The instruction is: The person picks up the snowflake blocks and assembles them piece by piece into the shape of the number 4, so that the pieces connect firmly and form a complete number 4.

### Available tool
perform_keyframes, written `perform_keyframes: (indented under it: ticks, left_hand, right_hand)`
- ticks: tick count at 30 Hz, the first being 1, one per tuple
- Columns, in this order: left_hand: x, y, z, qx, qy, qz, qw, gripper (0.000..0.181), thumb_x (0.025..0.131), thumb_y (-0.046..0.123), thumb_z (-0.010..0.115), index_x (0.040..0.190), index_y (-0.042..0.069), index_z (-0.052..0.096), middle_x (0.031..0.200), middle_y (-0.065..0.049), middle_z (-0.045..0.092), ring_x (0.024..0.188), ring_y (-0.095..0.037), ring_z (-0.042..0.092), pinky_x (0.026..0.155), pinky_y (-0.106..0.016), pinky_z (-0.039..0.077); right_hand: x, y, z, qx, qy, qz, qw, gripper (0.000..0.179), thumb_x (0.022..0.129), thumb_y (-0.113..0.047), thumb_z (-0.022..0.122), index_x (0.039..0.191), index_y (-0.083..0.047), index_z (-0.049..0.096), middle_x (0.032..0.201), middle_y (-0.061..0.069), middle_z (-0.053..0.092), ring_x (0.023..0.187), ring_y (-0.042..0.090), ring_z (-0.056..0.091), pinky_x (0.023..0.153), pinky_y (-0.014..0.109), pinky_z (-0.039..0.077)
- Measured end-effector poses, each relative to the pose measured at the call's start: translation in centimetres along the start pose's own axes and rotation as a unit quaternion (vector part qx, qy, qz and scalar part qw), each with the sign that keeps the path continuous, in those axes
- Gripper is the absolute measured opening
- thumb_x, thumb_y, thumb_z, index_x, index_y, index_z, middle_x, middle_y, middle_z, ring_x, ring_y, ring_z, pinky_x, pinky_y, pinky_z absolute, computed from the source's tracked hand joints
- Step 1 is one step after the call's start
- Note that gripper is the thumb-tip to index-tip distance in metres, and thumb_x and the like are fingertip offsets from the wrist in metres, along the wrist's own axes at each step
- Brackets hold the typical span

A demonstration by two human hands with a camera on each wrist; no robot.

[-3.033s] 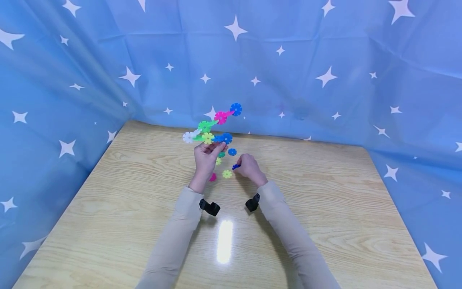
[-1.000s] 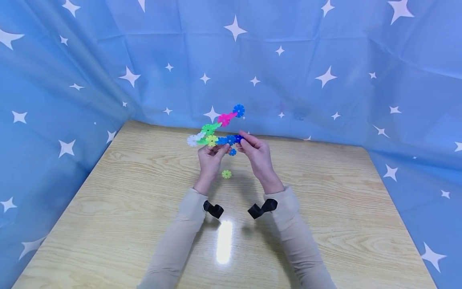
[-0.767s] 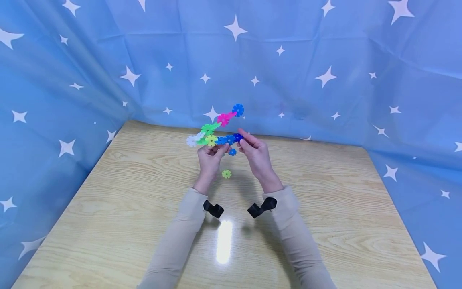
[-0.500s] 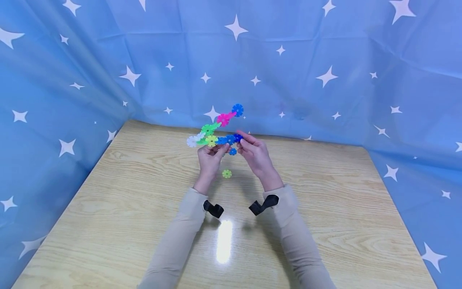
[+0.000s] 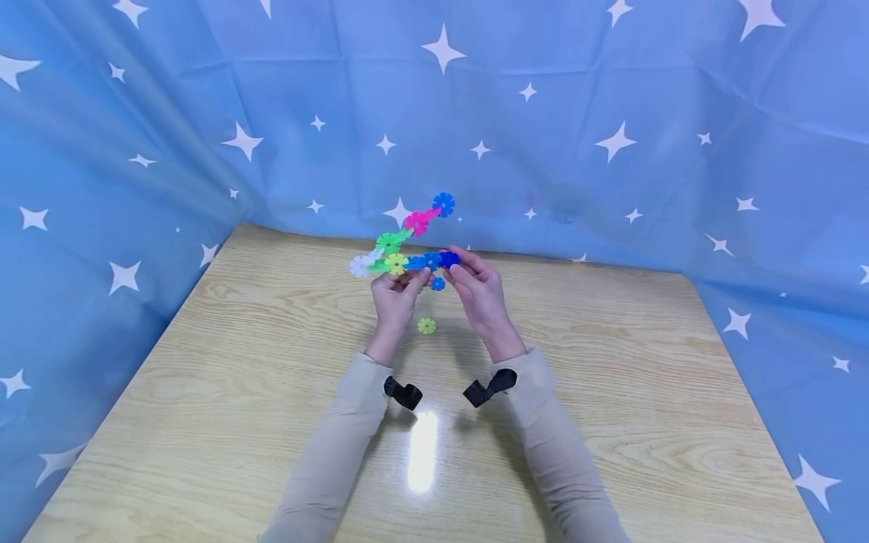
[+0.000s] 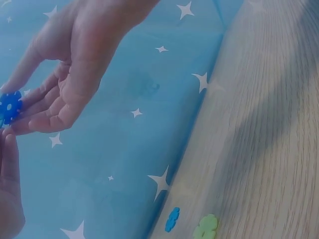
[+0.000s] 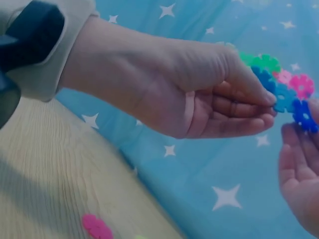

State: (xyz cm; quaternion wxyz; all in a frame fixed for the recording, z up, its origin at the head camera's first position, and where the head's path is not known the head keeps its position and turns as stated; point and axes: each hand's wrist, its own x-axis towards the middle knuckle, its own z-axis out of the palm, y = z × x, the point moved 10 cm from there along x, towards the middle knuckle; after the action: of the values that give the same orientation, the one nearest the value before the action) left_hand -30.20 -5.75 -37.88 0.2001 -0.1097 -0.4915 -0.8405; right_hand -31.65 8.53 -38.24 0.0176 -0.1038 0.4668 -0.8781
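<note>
My left hand (image 5: 395, 302) pinches a bent chain of joined plastic snowflake discs (image 5: 397, 264) by a lighter blue disc (image 7: 284, 98), holding it up above the table. White, green, yellow-green, pink and blue discs make up the chain, and its upper arm runs back to a blue disc (image 5: 444, 204). At the right end of the lower arm, a dark blue snowflake disc (image 5: 449, 259) sits edge to edge with the lighter blue one. Thumb and fingers of my right hand (image 5: 483, 298) pinch this dark blue disc, also seen in the left wrist view.
On the wooden table (image 5: 271, 392) lie a loose blue disc (image 5: 437, 283) and a yellow-green disc (image 5: 426, 326) below the hands. A pink disc (image 7: 97, 226) shows in the right wrist view. A blue star-patterned curtain (image 5: 543, 136) hangs behind the table.
Since the earliest frame, my right hand has lifted the dark blue disc from near the table to the chain's end. My left hand shifted slightly right. Over the last second both have barely moved.
</note>
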Motion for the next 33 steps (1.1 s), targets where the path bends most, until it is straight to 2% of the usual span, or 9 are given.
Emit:
perform_keyframes:
  ticks: [2,7,9,14,17,21,26,31,33]
  left_hand:
    - [0.0,0.0,0.0,0.001,-0.001,-0.002,1.0,0.024,0.082,-0.013,0.062,0.077,0.01,0.069,0.07,0.005,0.069,0.063,-0.008,0.066,0.068,-0.022,0.057]
    - [-0.1,0.2,0.2,0.007,-0.005,0.002,1.0,0.006,0.081,-0.015,0.061,0.08,-0.011,0.066,0.069,0.006,0.069,0.062,-0.007,0.066,0.067,-0.022,0.057]
    - [-0.1,0.3,0.3,0.007,-0.007,0.006,0.9999,0.004,0.081,-0.015,0.061,0.08,-0.014,0.065,0.068,0.006,0.069,0.062,-0.007,0.066,0.067,-0.023,0.057]
    - [-0.3,0.4,0.3,0.011,-0.008,0.013,0.9998,0.009,0.081,-0.014,0.062,0.079,-0.007,0.067,0.069,0.005,0.069,0.062,-0.008,0.066,0.066,-0.023,0.057]
    - [-0.4,0.4,0.1,0.011,-0.004,0.016,0.9998,0.003,0.081,-0.015,0.062,0.082,-0.018,0.063,0.068,0.004,0.068,0.061,-0.009,0.066,0.066,-0.025,0.058]
    - [-0.5,0.5,-0.2,0.015,0.003,0.019,0.9997,0.016,0.082,-0.015,0.062,0.086,-0.028,0.055,0.069,0.004,0.069,0.062,-0.009,0.067,0.067,-0.026,0.058]
    - [-0.4,0.4,-0.4,0.01,0.004,0.017,0.9998,0.004,0.082,-0.013,0.063,0.082,-0.016,0.065,0.068,0.003,0.069,0.062,-0.012,0.068,0.066,-0.026,0.058]
    - [-0.4,0.1,-0.3,-0.011,-0.002,0.003,0.9999,0.019,0.083,-0.01,0.063,0.081,0.007,0.07,0.072,0.0,0.07,0.065,-0.014,0.069,0.069,-0.028,0.058]
    - [-0.5,0.0,-0.3,-0.013,0.0,0.0,0.9999,0.019,0.084,-0.008,0.063,0.081,0.01,0.07,0.072,0.0,0.071,0.066,-0.014,0.069,0.069,-0.028,0.058]
  right_hand:
    - [0.0,-0.1,0.0,-0.001,-0.002,-0.013,0.9999,0.037,0.092,0.009,0.046,0.101,-0.016,0.072,0.102,0.003,0.068,0.095,0.013,0.061,0.094,0.032,0.049]
    - [-0.1,-0.5,-0.1,-0.005,-0.004,-0.033,0.9994,0.031,0.091,0.008,0.052,0.1,-0.015,0.072,0.099,0.002,0.069,0.09,0.012,0.063,0.09,0.03,0.051]
    - [-0.2,-0.6,-0.2,-0.012,-0.004,-0.043,0.999,0.03,0.09,0.007,0.054,0.099,-0.015,0.072,0.098,0.002,0.069,0.088,0.011,0.064,0.09,0.03,0.051]
    - [-0.2,-1.2,-0.2,-0.051,-0.001,-0.087,0.9949,0.031,0.087,0.009,0.058,0.098,-0.016,0.073,0.095,0.001,0.07,0.086,0.011,0.064,0.089,0.029,0.052]
    - [-0.2,-1.5,-0.1,-0.091,0.001,-0.117,0.989,0.028,0.085,0.006,0.064,0.098,-0.016,0.073,0.092,0.0,0.07,0.084,0.01,0.065,0.083,0.025,0.054]
    - [-0.2,-1.8,0.2,-0.122,-0.001,-0.14,0.9827,0.024,0.083,0.003,0.068,0.101,-0.012,0.072,0.091,-0.001,0.071,0.083,0.011,0.065,0.079,0.024,0.055]
    - [-0.2,-1.8,0.6,-0.124,-0.003,-0.141,0.9822,0.029,0.084,0.011,0.062,0.102,-0.009,0.072,0.091,0.0,0.071,0.084,0.011,0.066,0.081,0.025,0.055]
    - [-0.3,-1.8,0.6,-0.109,0.001,-0.142,0.9838,0.038,0.084,0.015,0.058,0.098,-0.016,0.073,0.093,0.0,0.071,0.085,0.011,0.066,0.081,0.023,0.054]
    - [-0.5,-1.9,0.6,-0.109,0.001,-0.148,0.9829,0.037,0.085,0.014,0.058,0.099,-0.018,0.073,0.095,0.0,0.071,0.087,0.011,0.066,0.081,0.023,0.054]
